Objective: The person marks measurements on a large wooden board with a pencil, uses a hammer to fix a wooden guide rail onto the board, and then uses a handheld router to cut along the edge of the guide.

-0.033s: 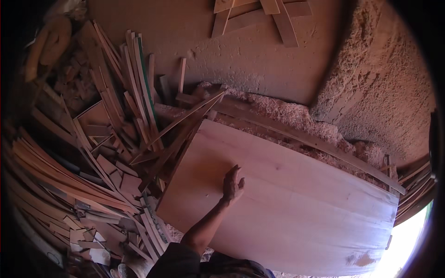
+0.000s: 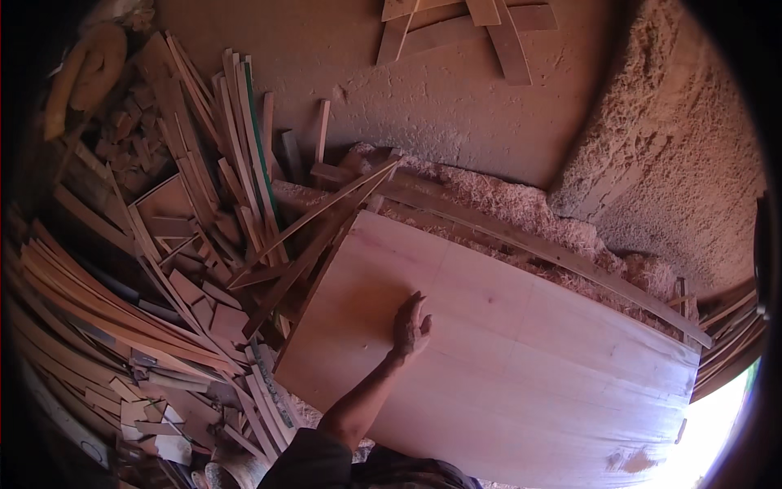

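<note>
My left hand (image 2: 411,328) is over the left part of a large, pale wooden board (image 2: 521,367). Its fingers are stretched forward, with the thumb apart on the right side, and nothing shows in it. A shadow falls on the wood to the left of the fingers. Whether the palm rests on the surface or hovers just above it, I cannot tell. The board lies slanted, reaching from the middle to the lower right, with faint lines across it and a darker patch near its lower right end. My right hand is out of view.
Scrap wood strips (image 2: 122,301) and offcuts pile up on the left. A long narrow plank (image 2: 546,248) runs along the board's far edge, beside heaped shavings (image 2: 505,196). Behind stands a rough wall (image 2: 456,114) with curved wooden pieces (image 2: 505,41) near the top. Bright light enters at lower right.
The picture has shifted very slightly. My left hand keeps nearly the same place over the board.
</note>
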The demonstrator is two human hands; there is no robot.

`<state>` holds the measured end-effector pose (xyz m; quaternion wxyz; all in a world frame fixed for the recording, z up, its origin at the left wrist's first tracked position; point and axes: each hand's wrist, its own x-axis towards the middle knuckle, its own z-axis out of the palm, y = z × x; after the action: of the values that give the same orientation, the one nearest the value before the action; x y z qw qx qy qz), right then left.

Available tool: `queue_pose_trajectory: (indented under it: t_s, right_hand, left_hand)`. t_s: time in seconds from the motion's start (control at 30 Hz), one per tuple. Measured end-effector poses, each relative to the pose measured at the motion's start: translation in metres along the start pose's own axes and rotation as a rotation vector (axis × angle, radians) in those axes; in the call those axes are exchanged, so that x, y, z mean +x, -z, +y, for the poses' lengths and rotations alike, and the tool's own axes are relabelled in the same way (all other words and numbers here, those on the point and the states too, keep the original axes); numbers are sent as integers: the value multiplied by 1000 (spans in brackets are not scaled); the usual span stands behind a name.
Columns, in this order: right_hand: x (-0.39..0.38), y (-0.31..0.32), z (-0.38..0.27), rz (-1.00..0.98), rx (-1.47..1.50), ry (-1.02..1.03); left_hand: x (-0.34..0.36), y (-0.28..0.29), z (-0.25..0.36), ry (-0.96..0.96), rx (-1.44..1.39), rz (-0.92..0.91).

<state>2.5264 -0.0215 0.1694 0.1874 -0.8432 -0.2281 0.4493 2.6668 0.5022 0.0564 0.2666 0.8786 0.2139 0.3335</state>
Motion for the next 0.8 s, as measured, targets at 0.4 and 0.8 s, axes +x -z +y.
queue_pose_trajectory:
  t_s: [0.4,0.8]
  right_hand:
    - [326,269,-142,805,-500,604]
    - [531,372,-137,560,-458,-14]
  left_hand:
    - [37,14,-71,180,-261,222]
    - [94,178,-295,243,622,-144]
